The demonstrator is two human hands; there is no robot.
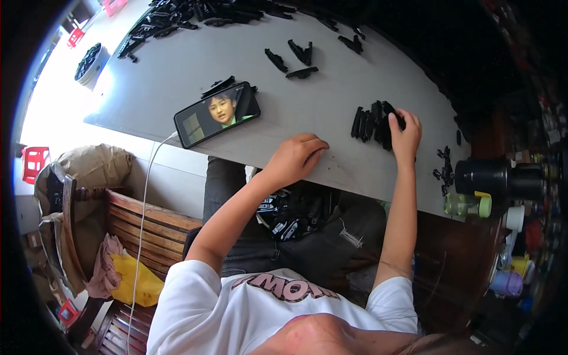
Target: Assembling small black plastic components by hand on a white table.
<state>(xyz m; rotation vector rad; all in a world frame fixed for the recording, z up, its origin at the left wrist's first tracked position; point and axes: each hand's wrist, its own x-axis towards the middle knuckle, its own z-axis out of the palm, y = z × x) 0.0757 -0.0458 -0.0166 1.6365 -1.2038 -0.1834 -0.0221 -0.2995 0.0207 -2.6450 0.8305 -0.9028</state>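
Note:
My right hand [407, 135] is closed around the right end of a row of slim black plastic pieces [373, 122]. Its thumb and fingers grip a piece there, partly covered by the hand. The row stands side by side on the grey table [284, 127]. At the table's near edge rests my left hand [297, 157], its fingers curled and pressed together. Whatever its fingertips may hold is too small to make out. Beyond the hands, a few loose black pieces [302, 73] lie scattered.
A phone [218, 115] playing a video leans on black pieces, with a white cable [145, 207] running down. A large heap of black parts [195, 13] covers the far left. At right are a clustered black part [445, 171], a black cylinder [482, 176] and a green-lidded container [467, 205].

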